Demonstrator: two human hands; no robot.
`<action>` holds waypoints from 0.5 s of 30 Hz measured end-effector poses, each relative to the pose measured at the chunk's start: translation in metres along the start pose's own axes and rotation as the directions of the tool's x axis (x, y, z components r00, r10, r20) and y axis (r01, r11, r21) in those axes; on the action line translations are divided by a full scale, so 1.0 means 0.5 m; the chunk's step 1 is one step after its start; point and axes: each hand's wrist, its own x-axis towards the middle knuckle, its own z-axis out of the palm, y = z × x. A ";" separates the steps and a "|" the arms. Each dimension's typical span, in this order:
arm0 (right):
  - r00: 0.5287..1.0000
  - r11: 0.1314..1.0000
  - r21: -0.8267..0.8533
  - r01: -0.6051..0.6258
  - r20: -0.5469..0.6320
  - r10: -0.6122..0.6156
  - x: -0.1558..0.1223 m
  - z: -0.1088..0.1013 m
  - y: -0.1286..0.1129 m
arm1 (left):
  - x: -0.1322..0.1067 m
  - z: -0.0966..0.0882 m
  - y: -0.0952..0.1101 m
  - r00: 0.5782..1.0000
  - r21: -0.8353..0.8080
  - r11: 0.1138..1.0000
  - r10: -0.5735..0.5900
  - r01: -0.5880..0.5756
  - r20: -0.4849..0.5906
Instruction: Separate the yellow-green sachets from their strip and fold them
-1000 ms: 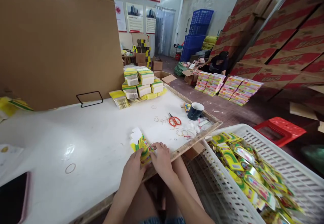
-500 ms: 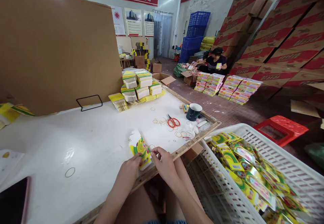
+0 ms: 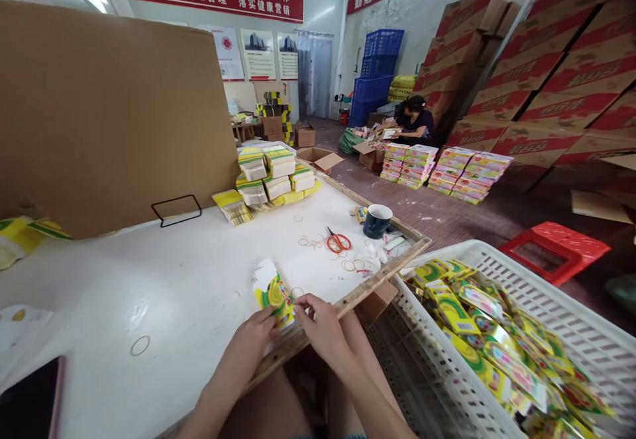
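A small yellow-and-green carton (image 3: pixel 279 296) lies on the white tabletop near its front edge, its white end flaps open at the far end. My left hand (image 3: pixel 256 333) grips the near left side of it, thumb on the printed face. On the other side my right hand (image 3: pixel 318 320) is closed in a pinch at the carton's lower right edge; the exact spot under its fingertips is hard to make out. A rubber band (image 3: pixel 297 292) lies just beyond those fingers. Red-handled scissors (image 3: pixel 338 241) rest farther up the table among several loose rubber bands.
Bundled flat cartons (image 3: pixel 271 177) are stacked at the table's far end. A dark mug (image 3: pixel 377 221) stands by the right corner. On my right, a white plastic basket (image 3: pixel 477 248) holds many filled cartons. A phone (image 3: pixel 32 399) lies front left. Another person (image 3: pixel 416 121) sits beyond.
The view has shifted slightly. Both hands stay at the carton with nearly the same hold. The other person in the background has leaned forward and lowered their hands to the left.
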 end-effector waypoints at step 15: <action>0.975 0.753 0.621 -0.217 0.104 0.196 -0.023 -0.045 -0.062 | -0.052 -0.005 0.094 0.830 -0.508 0.840 -0.138 -0.192 -0.541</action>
